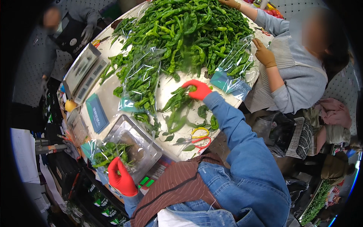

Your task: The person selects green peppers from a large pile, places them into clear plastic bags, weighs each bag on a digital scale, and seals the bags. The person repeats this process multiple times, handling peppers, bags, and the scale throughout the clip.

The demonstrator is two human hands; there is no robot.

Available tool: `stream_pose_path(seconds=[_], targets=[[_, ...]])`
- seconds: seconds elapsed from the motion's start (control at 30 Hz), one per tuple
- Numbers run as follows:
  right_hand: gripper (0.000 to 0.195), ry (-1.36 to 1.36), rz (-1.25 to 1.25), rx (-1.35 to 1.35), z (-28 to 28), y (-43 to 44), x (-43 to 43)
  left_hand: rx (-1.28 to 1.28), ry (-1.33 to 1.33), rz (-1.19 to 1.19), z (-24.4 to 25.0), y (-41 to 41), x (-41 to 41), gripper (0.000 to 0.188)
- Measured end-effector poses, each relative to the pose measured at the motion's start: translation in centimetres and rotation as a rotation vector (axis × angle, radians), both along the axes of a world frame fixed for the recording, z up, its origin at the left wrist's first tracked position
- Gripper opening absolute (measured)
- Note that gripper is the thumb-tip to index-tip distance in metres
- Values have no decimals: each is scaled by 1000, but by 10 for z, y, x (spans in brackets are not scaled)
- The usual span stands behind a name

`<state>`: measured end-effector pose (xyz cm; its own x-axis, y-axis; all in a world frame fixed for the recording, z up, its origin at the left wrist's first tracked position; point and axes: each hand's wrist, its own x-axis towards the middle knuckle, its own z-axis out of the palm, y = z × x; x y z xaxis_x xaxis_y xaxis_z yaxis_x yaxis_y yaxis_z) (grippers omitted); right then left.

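My right hand point(196, 89), in a red glove, holds a few green peppers point(179, 100) above the white table point(170, 85). My left hand point(122, 177), also red-gloved, pinches the edge of a clear plastic bag point(113, 153) with green peppers inside, lying over a metal tray point(156, 150) on a scale. A large heap of green peppers point(181, 34) covers the far part of the table. Another clear bag of peppers point(141, 82) lies left of my right hand. Scissors point(200, 137) with yellow and red handles rest near my apron.
A co-worker in brown gloves point(265, 54) stands at the right beside a bag of peppers point(232, 71). Another person point(71, 31) stands at the far left. Flat printed bags point(97, 113) and a second scale point(90, 79) lie on the table's left side.
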<state>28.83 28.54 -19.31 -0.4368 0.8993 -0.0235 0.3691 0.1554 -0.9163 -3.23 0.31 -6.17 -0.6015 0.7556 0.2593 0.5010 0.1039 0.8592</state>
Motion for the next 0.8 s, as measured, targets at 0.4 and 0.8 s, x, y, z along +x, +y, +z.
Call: stream_pose_path(seconds=[0.4, 0.8], targets=[[33, 158, -430, 36, -13, 11, 39, 50, -37, -3, 6, -3, 4, 16], [26, -696, 278, 926, -6, -44, -39, 52, -45, -11, 2, -6, 4, 15]])
